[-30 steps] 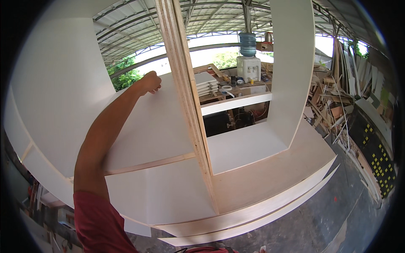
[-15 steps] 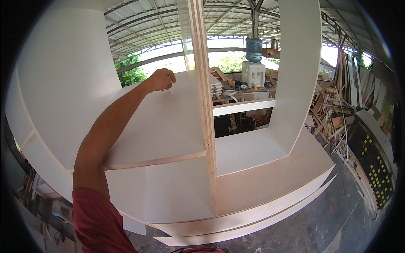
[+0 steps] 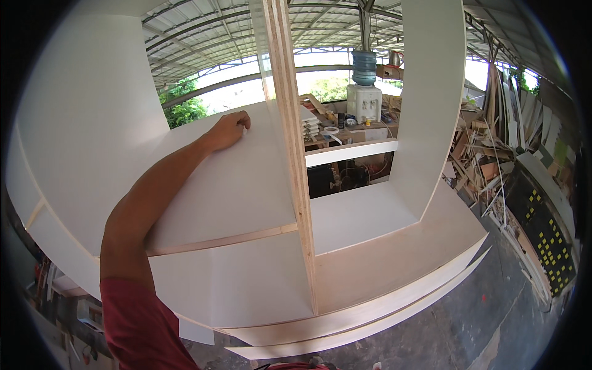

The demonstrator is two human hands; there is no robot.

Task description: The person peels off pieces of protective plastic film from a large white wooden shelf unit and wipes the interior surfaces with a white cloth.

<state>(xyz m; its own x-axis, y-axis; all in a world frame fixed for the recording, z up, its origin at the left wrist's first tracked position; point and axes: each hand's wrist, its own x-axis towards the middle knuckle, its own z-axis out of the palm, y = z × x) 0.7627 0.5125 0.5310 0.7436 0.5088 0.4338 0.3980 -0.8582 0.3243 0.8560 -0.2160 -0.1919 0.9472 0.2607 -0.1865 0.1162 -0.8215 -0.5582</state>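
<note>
My left hand (image 3: 227, 131) rests low over the far part of a white shelf panel (image 3: 228, 185) inside a large cabinet. Its fingers are curled together, and a tiny pale spot shows at the fingertips; what they hold, if anything, is too small to make out. The forearm stretches across the shelf from the lower left. Right of the hand rises a plywood divider (image 3: 291, 148) with its layered edge facing me. White side panel (image 3: 86, 105) stands to the left. My right hand is out of the picture.
Beyond the divider, an open bay has a white cross rail (image 3: 351, 153) and a wood-toned base (image 3: 394, 253). Behind stand a cluttered workbench and a water dispenser (image 3: 365, 102). Scrap wood (image 3: 484, 148) is heaped at right, near a dark board with yellow squares (image 3: 546, 240).
My left hand has come down closer to the shelf surface and slightly left. The view has shifted a little; the cabinet parts keep their places.
</note>
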